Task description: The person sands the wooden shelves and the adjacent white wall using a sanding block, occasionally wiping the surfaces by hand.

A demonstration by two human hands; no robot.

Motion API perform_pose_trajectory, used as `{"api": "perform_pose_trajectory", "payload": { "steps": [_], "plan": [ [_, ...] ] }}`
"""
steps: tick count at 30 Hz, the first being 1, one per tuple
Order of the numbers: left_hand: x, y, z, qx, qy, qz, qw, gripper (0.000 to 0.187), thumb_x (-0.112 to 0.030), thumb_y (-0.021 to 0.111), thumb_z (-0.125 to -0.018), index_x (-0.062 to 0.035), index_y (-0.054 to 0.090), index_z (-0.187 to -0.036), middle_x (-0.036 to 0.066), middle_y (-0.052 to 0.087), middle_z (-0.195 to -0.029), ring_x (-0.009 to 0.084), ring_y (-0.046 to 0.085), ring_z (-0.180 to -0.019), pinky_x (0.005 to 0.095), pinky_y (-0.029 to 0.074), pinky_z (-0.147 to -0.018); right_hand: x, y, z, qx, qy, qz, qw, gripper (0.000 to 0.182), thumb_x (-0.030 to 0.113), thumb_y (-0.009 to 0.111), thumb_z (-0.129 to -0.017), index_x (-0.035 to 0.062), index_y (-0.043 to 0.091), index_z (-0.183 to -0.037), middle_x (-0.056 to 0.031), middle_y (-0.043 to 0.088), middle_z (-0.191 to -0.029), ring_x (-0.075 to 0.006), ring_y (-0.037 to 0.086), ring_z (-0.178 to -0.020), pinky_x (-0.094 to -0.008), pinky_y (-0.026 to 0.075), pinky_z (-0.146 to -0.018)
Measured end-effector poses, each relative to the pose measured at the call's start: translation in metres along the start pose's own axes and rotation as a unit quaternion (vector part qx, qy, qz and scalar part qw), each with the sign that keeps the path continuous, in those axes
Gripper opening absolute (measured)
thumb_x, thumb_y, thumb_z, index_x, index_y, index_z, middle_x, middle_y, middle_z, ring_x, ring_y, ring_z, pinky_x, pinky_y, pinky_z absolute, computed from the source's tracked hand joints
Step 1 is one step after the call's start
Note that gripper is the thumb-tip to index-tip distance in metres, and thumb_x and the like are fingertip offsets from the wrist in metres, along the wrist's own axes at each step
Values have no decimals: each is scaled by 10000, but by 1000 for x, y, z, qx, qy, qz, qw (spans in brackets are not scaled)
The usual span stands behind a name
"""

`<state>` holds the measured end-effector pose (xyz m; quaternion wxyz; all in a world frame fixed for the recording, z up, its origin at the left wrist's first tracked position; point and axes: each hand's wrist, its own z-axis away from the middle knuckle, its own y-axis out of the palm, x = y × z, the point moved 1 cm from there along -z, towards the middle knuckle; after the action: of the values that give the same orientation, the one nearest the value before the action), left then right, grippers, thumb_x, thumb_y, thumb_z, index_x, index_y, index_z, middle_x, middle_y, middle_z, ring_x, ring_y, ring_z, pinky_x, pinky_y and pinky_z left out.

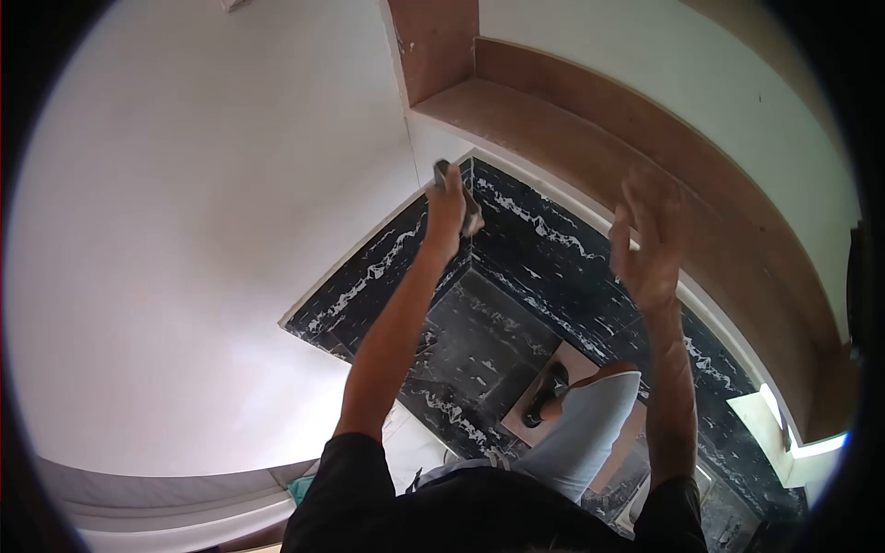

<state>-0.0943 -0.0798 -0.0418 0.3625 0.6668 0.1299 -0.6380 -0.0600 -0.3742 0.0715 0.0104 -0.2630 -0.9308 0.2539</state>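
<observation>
The left hand (446, 210) is closed around a small dark object (442, 171), which sits at the corner where two faces of black, white-veined tiles (544, 249) meet, beside the white wall (230, 203); blur and the fingers hide what it is, and whether it touches the tile I cannot tell. The right hand (651, 238), also blurred, is raised with its fingers loosely spread in front of the brown ledge (553, 120), and no object shows in it. A knock against the corner could jar the dark object loose or mark the tile edge, since the grip looks one-handed with the arm well stretched. Footing may be another weak point: the dark shoe (552, 392) appears to rest on a brown board (576, 364), and a shift there could upset balance.
</observation>
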Motion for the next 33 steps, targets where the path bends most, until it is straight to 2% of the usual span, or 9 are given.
{"api": "perform_pose_trajectory", "payload": {
  "steps": [3, 5, 10, 14, 16, 19, 23, 29, 33],
  "plan": [
    [77, -1, 46, 13, 12, -65, 998, 597, -555, 563, -1002, 26, 486, -1117, 105, 565, -911, 181, 642, -717, 358, 560, -544, 66, 14, 40, 92, 39, -243, 965, 404, 104, 665, -925, -21, 565, -1296, -219, 582, -1281, -398, 603, -1161, -469, 516, -965],
    [83, 10, 96, -15, 22, -143, 989, 725, -515, 563, -1016, 130, 390, -1298, 244, 610, -1091, 339, 645, -1012, 382, 509, -928, 103, 42, 72, 176, 171, -332, 911, 354, 188, 586, -1013, -39, 600, -1285, -250, 618, -1267, -406, 609, -1176, -442, 520, -950],
    [190, -19, 109, -36, 98, -323, 941, 733, -408, 548, -1025, 104, 265, -1468, 374, 438, -1360, 491, 512, -1231, 479, 410, -1068, 110, 121, 156, 348, 310, -396, 791, 483, 333, 413, -1094, -61, 574, -1321, -276, 640, -1220, -403, 608, -1167, -404, 511, -957],
    [183, -30, 123, -58, -56, -237, 968, 712, -268, 532, -1015, 47, 191, -1554, 390, 337, -1442, 540, 435, -1297, 503, 399, -1088, 114, 144, 198, 358, 340, -373, 785, 509, 357, 457, -1078, -79, 569, -1315, -270, 644, -1214, -362, 659, -1093, -395, 532, -925],
    [185, -37, 128, -46, -10, -269, 962, 697, -229, 539, -1005, 47, 201, -1549, 375, 351, -1443, 514, 443, -1303, 502, 397, -1094, 113, 150, 198, 396, 409, -423, 705, 559, 394, 470, -1068, -90, 559, -1336, -296, 626, -1262, -396, 661, -1130, -432, 555, -911],
    [188, -42, 122, -9, 80, -275, 958, 689, -157, 563, -983, 42, 219, -1546, 344, 385, -1434, 471, 462, -1308, 497, 391, -1106, 117, 143, 177, 377, 514, -493, 592, 434, 326, 534, -1058, -58, 616, -1241, -148, 656, -1060, -169, 666, -925, -326, 608, -770],
    [179, -45, 119, 17, 170, -321, 932, 648, -9, 616, -925, 63, 312, -1493, 252, 516, -1340, 309, 586, -1225, 399, 498, -1006, 108, 159, 189, 377, 524, -538, 542, 454, 358, 560, -1051, -56, 619, -1226, -104, 647, -1020, -163, 664, -948, -359, 638, -769],
    [155, -51, 127, 143, 64, -344, 926, 806, -44, 700, -897, 24, 243, -1558, 270, 458, -1410, 315, 625, -1166, 402, 560, -929, 106, 162, 220, 350, 555, -622, 427, 582, 459, 573, -1030, -26, 585, -1352, -117, 655, -1123, -196, 667, -931, -397, 644, -782],
    [122, -49, 141, 167, -93, -134, 972, 733, -140, 662, -970, 20, 259, -1561, 225, 494, -1419, 329, 542, -1315, 452, 475, -1063, 90, 162, 215, 347, 543, -635, 426, 599, 452, 549, -1040, -6, 535, -1427, -128, 658, -1149, -204, 681, -942, -395, 642, -761]
  ]
}}
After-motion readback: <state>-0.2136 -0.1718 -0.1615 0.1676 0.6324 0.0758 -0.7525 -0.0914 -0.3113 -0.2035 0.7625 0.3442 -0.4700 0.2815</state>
